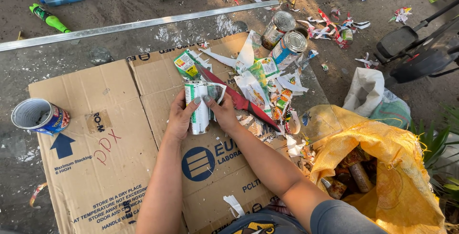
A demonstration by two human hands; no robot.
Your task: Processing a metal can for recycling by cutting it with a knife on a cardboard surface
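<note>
The left hand and right hand pinch a tin can between curled fingers, over the cardboard. It seems light, stiff; its torn label looks slippery, so grip the sides.

Shiny metal can, matt cardboard

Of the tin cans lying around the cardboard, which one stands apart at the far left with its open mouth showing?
The blue-labelled can at the cardboard's left edge, lying alone with its open mouth showing. The other two cans lie together at the top right.
</note>
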